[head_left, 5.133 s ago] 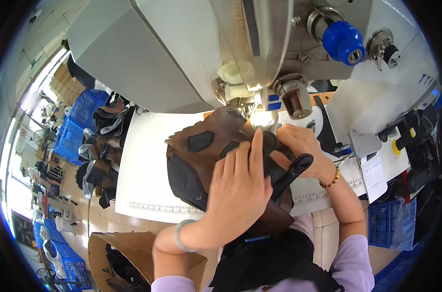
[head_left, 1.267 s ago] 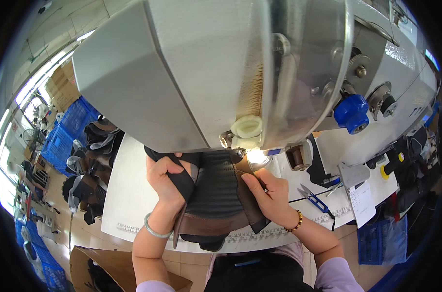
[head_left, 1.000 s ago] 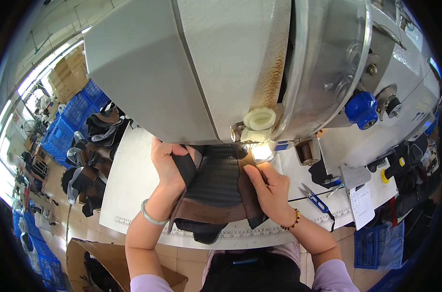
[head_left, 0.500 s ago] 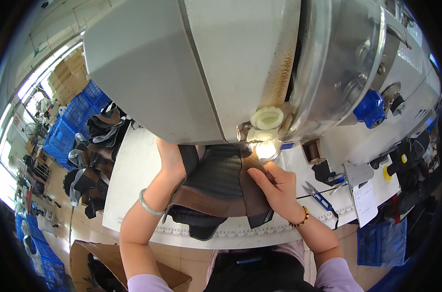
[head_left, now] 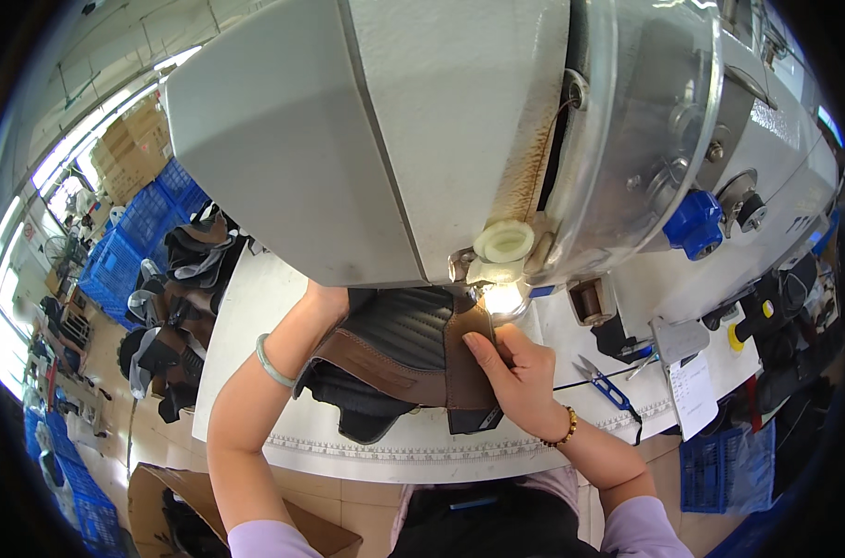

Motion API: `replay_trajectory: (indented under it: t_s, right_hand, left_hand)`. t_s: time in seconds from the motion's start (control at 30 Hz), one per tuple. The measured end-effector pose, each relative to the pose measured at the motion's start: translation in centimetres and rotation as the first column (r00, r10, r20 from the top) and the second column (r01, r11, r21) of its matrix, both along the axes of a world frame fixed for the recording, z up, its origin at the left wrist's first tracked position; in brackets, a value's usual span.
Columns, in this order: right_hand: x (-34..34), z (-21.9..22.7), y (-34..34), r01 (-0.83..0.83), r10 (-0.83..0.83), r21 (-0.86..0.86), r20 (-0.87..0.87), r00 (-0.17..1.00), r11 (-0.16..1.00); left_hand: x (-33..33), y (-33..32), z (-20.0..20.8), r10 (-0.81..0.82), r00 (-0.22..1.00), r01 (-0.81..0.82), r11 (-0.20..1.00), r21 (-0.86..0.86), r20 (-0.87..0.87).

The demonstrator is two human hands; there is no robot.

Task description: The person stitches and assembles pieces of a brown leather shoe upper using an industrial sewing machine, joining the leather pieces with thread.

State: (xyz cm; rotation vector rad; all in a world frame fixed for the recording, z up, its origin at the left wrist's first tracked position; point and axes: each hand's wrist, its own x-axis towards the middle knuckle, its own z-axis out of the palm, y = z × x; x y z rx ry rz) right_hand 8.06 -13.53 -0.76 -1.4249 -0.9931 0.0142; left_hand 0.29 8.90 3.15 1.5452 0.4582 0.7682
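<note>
1. The brown-and-black upper lies under the sewing machine, its far end hidden by the machine head and its near flaps above the counter's front part. Because it is bulky and folded, a lower layer could bunch or slip under the seam and be caught unseen.
2. The right hand is closed in a pinch, thumb flat on the brown edge panel, fingers curled beside it. Pulling harder there than on the far side could skew the stitch line; creeping towards the lamp could bring the fingertips too close to the stitching point.
3. The left hand is mostly behind the machine head, so I cannot tell how open it is or what it grips. A poor hold there could let the upper swing.
4. The brown thread runs down the machine's face; a jerk on the work could snap it.
5. Blue-handled snips lie on the counter near the right wrist; a sweeping forearm could knock them off.
</note>
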Motion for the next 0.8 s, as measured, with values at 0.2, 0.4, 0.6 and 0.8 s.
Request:
replay_trajectory:
  t_s: [0.2,0.4,0.6,0.8]
  right_hand:
    - [0.7,-0.4,0.3,0.012,-0.012,-0.012,-0.040,0.999,1.000]
    - [1.0,-0.5,0.1,0.051,-0.051,-0.002,0.072,0.996,0.999]
    - [0.6,-0.2,-0.6,-0.170,0.165,0.014,-0.333,0.928,0.985]
    - [1.4,-0.5,-0.6,-0.279,0.291,0.094,-0.454,0.842,0.956]
  left_hand:
    - [0.5,0.3,0.2,-0.008,1.000,0.010,0.998,0.056,-0.023]
    - [1.1,-1.4,2.8,-0.114,0.987,0.125,0.987,0.100,-0.113]
    - [0.1,0.8,1.2,-0.143,0.988,0.146,0.988,0.053,-0.049]
    - [1.1,3.0,-0.9,-0.134,0.990,0.138,0.983,0.120,-0.041]
